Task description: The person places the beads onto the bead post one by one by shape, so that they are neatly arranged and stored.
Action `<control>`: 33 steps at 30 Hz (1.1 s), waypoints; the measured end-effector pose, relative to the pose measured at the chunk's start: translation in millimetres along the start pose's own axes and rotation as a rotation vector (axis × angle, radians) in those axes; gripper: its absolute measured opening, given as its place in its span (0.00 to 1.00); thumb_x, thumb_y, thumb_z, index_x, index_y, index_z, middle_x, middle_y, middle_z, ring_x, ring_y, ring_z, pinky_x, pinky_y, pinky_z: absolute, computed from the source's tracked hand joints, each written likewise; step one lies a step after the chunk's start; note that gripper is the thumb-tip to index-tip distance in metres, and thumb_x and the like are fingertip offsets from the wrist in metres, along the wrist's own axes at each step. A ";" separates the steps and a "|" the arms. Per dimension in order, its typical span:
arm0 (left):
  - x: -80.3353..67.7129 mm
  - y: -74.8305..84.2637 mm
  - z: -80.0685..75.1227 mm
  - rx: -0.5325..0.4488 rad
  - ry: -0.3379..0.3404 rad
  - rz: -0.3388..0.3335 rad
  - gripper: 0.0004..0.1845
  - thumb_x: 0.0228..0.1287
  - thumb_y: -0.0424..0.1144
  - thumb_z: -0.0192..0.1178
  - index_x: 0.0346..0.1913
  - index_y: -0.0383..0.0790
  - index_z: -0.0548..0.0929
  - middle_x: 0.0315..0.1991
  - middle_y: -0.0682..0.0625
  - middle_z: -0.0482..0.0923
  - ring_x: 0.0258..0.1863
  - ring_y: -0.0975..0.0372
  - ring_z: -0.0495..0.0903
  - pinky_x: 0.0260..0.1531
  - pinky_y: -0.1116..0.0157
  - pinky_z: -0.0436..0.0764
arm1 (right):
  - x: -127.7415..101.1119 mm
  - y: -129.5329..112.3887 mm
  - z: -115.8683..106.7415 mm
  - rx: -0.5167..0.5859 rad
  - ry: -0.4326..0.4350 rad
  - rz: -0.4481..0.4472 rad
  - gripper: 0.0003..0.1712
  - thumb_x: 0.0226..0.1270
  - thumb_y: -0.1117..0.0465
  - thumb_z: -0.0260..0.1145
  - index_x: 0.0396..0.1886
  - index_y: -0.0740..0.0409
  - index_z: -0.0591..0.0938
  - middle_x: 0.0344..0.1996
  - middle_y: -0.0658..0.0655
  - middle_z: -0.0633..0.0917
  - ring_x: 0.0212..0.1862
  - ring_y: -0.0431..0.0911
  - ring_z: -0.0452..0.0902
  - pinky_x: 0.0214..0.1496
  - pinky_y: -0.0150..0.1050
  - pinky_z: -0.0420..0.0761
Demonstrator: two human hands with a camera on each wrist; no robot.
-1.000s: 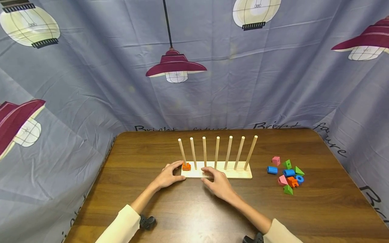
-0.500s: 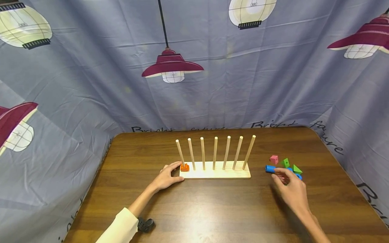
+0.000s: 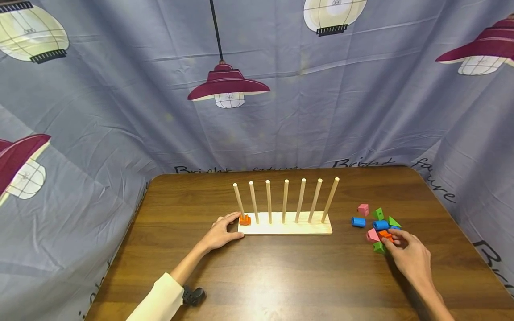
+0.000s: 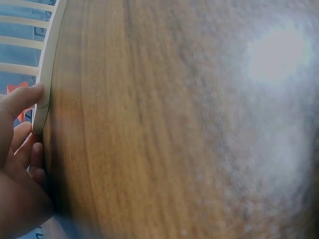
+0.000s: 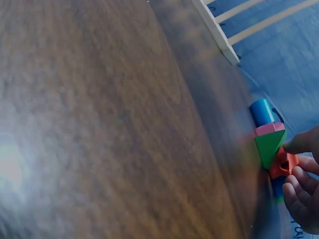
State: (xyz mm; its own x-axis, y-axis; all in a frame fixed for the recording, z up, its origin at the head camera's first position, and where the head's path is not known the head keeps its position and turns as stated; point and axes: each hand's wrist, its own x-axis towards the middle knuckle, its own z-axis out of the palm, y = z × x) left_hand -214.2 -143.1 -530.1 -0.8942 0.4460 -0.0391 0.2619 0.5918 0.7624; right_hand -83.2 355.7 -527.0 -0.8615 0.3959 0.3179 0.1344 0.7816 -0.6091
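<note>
Two orange blocks show: one loose orange block (image 3: pixel 385 235) in the small heap at the 3 o'clock side of the bench (image 3: pixel 281 276), and one seated orange block (image 3: pixel 245 219) at the foot of the leftmost peg. The right hand (image 3: pixel 409 254) has its fingers (image 5: pixel 299 181) curled about the loose orange block, thumb above and fingertips below, pinching it where it lies among the others. Touching it on the wrist view are a green wedge (image 5: pixel 269 145) and a pink block (image 5: pixel 269 128), with a blue cylinder (image 5: pixel 261 111) just beyond them. Farther out in the heap, toward 12 o'clock from the hand, sit a second pink cube (image 3: pixel 363 209), another green wedge (image 3: pixel 379 214) and a separate blue cylinder (image 3: pixel 358 221), set slightly apart at the heap's 9 o'clock edge.

Well apart, at the bench's centre, stands the peg board (image 3: pixel 286 228), a pale wooden base with seven upright pegs (image 3: pixel 285 200). The left hand (image 3: pixel 221 232) rests against the board's 9 o'clock end, fingers (image 4: pixel 25 97) loosely bent with the thumb pressed to the board's edge, holding nothing round. A grey curtain (image 3: pixel 120 111) printed with lamps hangs behind the bench.
</note>
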 end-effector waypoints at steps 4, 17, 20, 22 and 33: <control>0.5 1.3 0.0 -0.003 0.000 0.009 0.38 0.59 0.45 0.71 0.71 0.38 0.71 0.71 0.44 0.68 0.56 0.53 0.69 0.56 0.46 0.63 | 1.1 1.1 3.1 -0.012 -0.016 0.007 0.18 0.59 0.63 0.74 0.45 0.71 0.84 0.32 0.67 0.84 0.36 0.57 0.80 0.42 0.58 0.71; 0.5 3.9 -0.6 -0.001 0.017 0.004 0.38 0.59 0.45 0.72 0.71 0.38 0.72 0.71 0.45 0.68 0.56 0.53 0.69 0.55 0.47 0.64 | 11.6 -54.2 -21.3 0.157 0.125 -0.139 0.17 0.57 0.67 0.75 0.48 0.61 0.87 0.43 0.57 0.85 0.40 0.21 0.72 0.40 0.19 0.69; -0.1 2.5 0.4 0.002 0.012 -0.002 0.38 0.59 0.45 0.72 0.71 0.38 0.72 0.71 0.45 0.68 0.56 0.53 0.69 0.55 0.47 0.65 | 16.9 -80.1 -25.9 0.283 0.096 -0.180 0.18 0.57 0.69 0.76 0.48 0.59 0.87 0.43 0.48 0.86 0.43 0.21 0.76 0.42 0.17 0.72; -0.2 1.8 1.0 0.001 0.008 -0.006 0.38 0.59 0.45 0.72 0.71 0.38 0.71 0.71 0.45 0.68 0.56 0.53 0.68 0.56 0.48 0.64 | 20.2 -96.0 -26.6 0.367 0.062 -0.206 0.18 0.57 0.72 0.74 0.49 0.60 0.86 0.43 0.44 0.86 0.43 0.24 0.79 0.43 0.20 0.75; 0.6 1.6 2.2 -0.012 0.020 -0.006 0.38 0.58 0.45 0.72 0.71 0.38 0.72 0.70 0.46 0.69 0.56 0.54 0.69 0.56 0.46 0.63 | 32.6 -160.8 -12.6 0.584 0.005 -0.333 0.22 0.56 0.80 0.69 0.51 0.66 0.84 0.43 0.62 0.87 0.43 0.32 0.82 0.41 0.24 0.79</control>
State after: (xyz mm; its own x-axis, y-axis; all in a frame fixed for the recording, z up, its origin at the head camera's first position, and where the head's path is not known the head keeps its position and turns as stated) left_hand -213.5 -140.4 -530.2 -0.9027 0.4292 -0.0311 0.2523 0.5863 0.7698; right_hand -126.7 249.0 -409.5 -0.8089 0.1822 0.5591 -0.4260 0.4737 -0.7708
